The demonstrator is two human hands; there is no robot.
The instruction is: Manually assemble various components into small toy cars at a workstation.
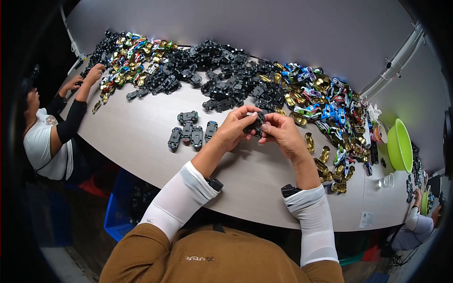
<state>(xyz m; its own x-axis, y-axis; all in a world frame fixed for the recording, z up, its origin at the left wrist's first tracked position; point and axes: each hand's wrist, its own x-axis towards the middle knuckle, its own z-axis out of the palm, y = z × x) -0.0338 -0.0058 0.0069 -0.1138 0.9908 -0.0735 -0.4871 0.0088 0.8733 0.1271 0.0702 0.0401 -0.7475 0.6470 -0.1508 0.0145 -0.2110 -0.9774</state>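
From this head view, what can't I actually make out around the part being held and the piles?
- Black part: mostly covered by the left hand and right hand; each grip's contact is unclear.
- Back piles: pieces too small and overlapping to tell apart.
- Green bowl: inside hidden by its angle near the bent rim.

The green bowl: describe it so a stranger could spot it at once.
Follow the long pale table to its right end, past the heap of coloured toy cars. The green bowl stands there tilted, the only big, plain lime-green thing; a small clear cup sits nearer.
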